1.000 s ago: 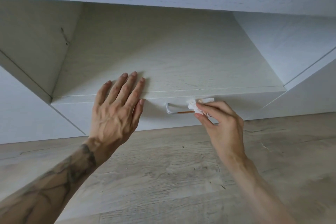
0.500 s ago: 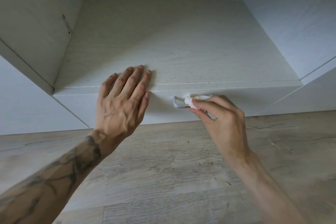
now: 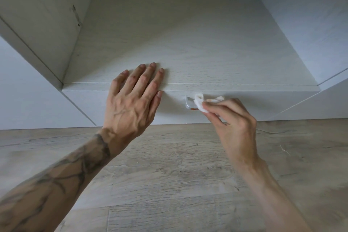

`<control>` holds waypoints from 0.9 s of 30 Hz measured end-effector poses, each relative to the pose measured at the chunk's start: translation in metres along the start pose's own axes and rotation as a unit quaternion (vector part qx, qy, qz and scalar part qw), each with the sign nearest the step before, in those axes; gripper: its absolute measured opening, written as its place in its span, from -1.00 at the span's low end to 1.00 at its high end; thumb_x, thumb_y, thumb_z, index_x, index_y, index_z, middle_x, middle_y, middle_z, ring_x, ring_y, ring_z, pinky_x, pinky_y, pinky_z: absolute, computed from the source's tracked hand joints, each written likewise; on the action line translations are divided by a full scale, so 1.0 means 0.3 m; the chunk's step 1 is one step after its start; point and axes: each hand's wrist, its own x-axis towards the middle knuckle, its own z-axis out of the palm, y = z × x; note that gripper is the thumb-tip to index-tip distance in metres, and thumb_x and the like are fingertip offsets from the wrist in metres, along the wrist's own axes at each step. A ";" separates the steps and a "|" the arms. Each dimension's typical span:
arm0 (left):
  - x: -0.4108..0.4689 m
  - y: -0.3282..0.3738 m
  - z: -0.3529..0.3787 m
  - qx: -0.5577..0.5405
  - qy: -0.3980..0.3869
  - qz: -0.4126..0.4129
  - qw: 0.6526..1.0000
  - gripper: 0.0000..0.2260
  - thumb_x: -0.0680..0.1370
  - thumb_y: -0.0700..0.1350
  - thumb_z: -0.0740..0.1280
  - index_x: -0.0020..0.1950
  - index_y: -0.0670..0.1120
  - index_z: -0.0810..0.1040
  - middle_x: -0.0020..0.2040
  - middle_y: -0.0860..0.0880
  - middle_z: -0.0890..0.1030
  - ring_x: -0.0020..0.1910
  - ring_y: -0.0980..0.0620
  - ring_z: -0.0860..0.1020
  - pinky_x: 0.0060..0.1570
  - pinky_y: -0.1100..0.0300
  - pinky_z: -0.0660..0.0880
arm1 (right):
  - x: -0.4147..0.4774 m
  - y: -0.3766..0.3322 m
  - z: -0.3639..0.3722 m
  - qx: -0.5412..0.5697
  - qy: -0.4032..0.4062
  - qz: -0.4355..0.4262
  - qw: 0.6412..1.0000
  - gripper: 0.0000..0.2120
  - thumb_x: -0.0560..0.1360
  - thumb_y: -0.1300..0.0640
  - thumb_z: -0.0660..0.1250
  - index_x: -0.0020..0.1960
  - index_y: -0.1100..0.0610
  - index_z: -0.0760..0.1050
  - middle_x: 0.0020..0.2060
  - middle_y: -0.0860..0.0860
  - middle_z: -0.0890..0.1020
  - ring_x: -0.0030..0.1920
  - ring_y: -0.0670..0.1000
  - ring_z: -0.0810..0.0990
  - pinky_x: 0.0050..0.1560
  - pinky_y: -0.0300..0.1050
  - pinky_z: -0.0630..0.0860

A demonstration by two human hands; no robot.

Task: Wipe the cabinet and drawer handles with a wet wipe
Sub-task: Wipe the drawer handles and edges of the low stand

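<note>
Slid the wet wipe [image 3: 199,104] leftward along the handle [image 3: 188,103] over the last second, almost to its left bend. Keeps the left hand [image 3: 131,103] flat, fingers straight and close together, palm over the top edge of the drawer [image 3: 263,106], fingertips reaching onto the floor of the open compartment [image 3: 197,43] above; grips nothing. Shut drawer, contents hidden. Just right of that hand, on the drawer front: silvery handle, left end bare, remainder covered. White, crumpled wipe draped over the bar, loose tuft sticking up behind. Pinches it with the right hand [image 3: 233,118], thumb and forefinger closed on the wad against the bar. Pale wood floor [image 3: 169,165] below.
</note>
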 end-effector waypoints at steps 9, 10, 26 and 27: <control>0.001 -0.002 0.003 0.002 -0.001 0.002 1.000 -0.53 0.77 0.04 0.07 0.66 -0.08 0.29 0.61 -0.08 0.36 0.56 -0.10 0.37 0.49 -0.10 0.28 | 0.003 0.008 -0.005 -0.010 -0.009 -0.017 1.000 -0.78 0.48 0.34 0.58 0.12 0.25 0.74 -0.01 0.09 0.74 0.04 0.11 0.71 0.11 -0.08 0.65; 0.001 -0.002 0.004 0.004 -0.001 0.001 1.000 -0.53 0.77 0.04 0.07 0.66 -0.08 0.29 0.61 -0.08 0.36 0.56 -0.11 0.37 0.49 -0.10 0.28 | -0.003 0.009 -0.011 -0.014 0.006 0.002 1.000 -0.78 0.48 0.34 0.59 0.11 0.25 0.74 -0.01 0.08 0.74 0.04 0.10 0.71 0.10 -0.07 0.65; 0.003 0.000 -0.001 -0.002 -0.005 -0.003 1.000 -0.54 0.77 0.04 0.04 0.65 -0.07 0.30 0.61 -0.07 0.36 0.56 -0.11 0.38 0.49 -0.10 0.27 | -0.001 -0.059 0.078 -0.004 0.009 -0.024 1.000 -0.84 0.50 0.35 0.56 0.09 0.26 0.75 -0.06 0.11 0.73 -0.01 0.11 0.69 0.09 -0.10 0.62; 0.003 0.001 -0.002 -0.003 -0.008 -0.002 1.000 -0.54 0.77 0.04 0.04 0.65 -0.07 0.29 0.61 -0.07 0.36 0.56 -0.11 0.37 0.49 -0.10 0.27 | -0.004 -0.043 0.059 -0.008 0.011 -0.017 1.000 -0.82 0.49 0.36 0.57 0.09 0.27 0.74 -0.05 0.11 0.73 -0.01 0.12 0.69 0.10 -0.12 0.62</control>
